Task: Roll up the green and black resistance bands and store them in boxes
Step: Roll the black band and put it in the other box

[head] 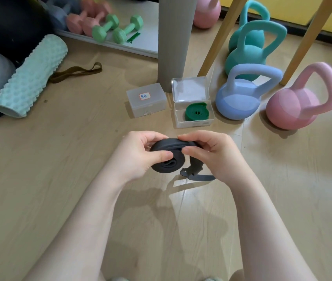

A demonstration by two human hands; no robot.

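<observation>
Pale wood-plank floor (59,189) w/ gym gear: mint knobbly foam roller (32,77) at left, pastel kettlebells at right incl. a lilac-blue one (240,94) and a pink one (301,100). Centre: open clear plastic box (193,114), lid up, w/ the rolled green resistance band (196,112) inside; just left of it, apart, a closed frosted box w/ label (146,101). Nearest, above the floor, left hand (138,157) and right hand (211,153) both pinch the mostly coiled black resistance band (166,159), its loose tail hanging under the right hand.
</observation>
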